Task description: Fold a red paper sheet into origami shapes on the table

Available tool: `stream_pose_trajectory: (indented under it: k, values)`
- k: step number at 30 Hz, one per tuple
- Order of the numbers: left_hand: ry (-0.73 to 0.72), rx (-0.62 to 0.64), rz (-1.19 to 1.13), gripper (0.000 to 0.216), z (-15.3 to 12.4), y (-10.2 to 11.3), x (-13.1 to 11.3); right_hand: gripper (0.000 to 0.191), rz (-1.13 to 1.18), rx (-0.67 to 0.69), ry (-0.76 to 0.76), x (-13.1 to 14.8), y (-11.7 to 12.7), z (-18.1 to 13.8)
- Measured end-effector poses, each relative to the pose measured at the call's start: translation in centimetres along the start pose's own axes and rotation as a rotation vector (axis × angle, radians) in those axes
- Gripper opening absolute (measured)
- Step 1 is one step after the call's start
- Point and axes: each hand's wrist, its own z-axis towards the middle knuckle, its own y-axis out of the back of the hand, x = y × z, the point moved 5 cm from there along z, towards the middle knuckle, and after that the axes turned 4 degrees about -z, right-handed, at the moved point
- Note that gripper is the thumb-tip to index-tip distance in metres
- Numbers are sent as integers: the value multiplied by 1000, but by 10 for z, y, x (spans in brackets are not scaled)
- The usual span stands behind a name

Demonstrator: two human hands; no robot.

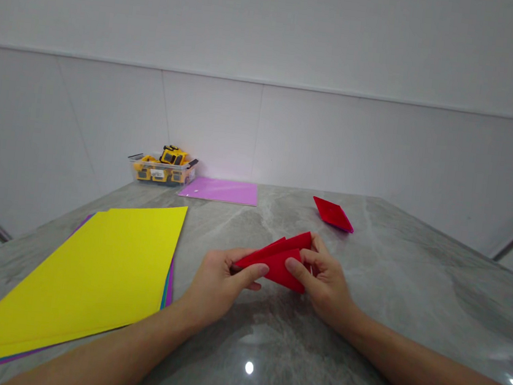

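Observation:
A folded red paper (279,258) is held just above the grey marble table (361,328), near its middle. My left hand (218,281) pinches the paper's left tip between thumb and fingers. My right hand (325,280) grips its right end, thumb on the front face and fingers behind. A second red folded paper piece (332,214) lies flat on the table farther back, to the right, touched by neither hand.
A stack of coloured sheets with yellow on top (83,284) lies at the left, reaching the front edge. A purple sheet (220,190) and a clear tub of yellow toy vehicles (163,168) sit at the back by the white wall.

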Motion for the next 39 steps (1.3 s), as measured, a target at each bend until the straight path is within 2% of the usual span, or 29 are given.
stream_pose_trajectory:
  k: [12,15,20,23,27,30,32,35,39]
  values:
    - [3,115,-176,31,-1,-4,2,36,-81,-40,0,-2,1,0]
    - [49,110,-249,41,1,-3,8,35,-102,-51,7,-3,2,1]
    - [83,50,-430,68,1,0,19,35,-111,-81,3,-7,4,1]
    - [104,28,-534,73,1,0,18,33,-92,-87,8,-7,5,1]
    - [140,-38,-560,69,2,1,13,33,-92,-96,20,-6,6,1]
    - [129,10,-346,68,3,0,12,32,-90,-96,13,-4,6,1]
    - [99,56,-235,56,3,-1,11,32,-86,-86,14,-3,6,0]
    - [49,70,-247,34,2,-2,10,31,-81,-71,29,-1,5,-1]
    - [17,85,-254,29,0,-3,7,31,-81,-70,35,-1,4,0]
